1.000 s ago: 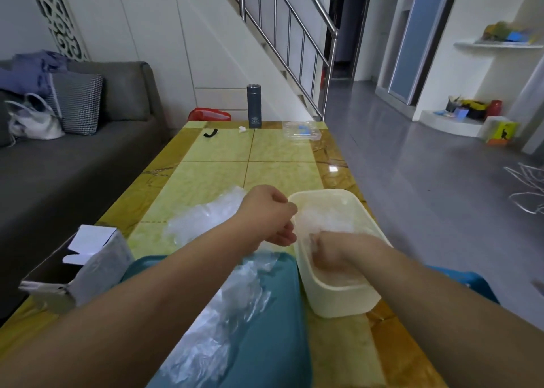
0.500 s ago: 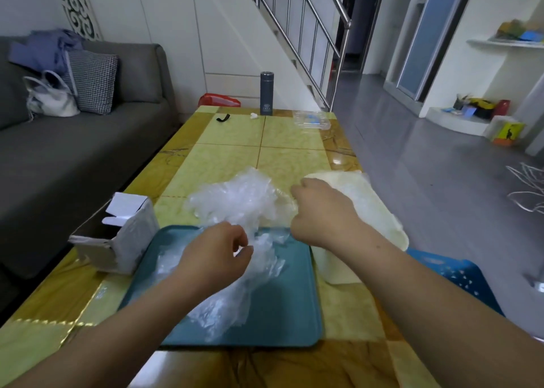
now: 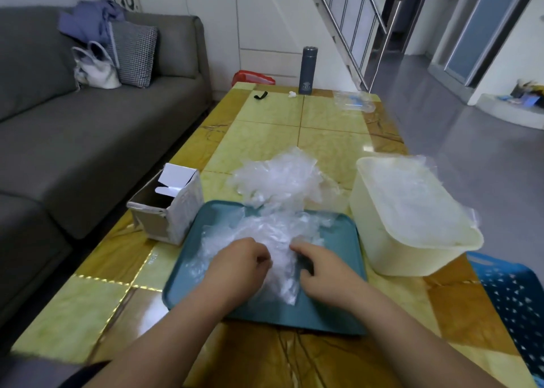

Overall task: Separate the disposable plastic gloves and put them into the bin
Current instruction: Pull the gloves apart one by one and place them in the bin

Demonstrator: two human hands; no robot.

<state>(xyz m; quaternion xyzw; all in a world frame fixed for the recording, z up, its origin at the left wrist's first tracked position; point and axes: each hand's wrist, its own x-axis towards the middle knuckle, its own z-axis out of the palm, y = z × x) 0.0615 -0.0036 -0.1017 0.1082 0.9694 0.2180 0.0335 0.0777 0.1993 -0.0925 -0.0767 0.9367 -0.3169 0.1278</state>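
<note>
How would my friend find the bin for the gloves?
Find the long yellow table beside the grey sofa. At its near end sits a teal tray, and the bin stands just right of it. It is the only pale cream tub, deep and holding clear gloves, unlike the white cardboard box left of the tray.

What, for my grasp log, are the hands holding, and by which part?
Both the left hand and right hand pinch the crumpled plastic gloves at the pile's near end, over the tray.
</note>
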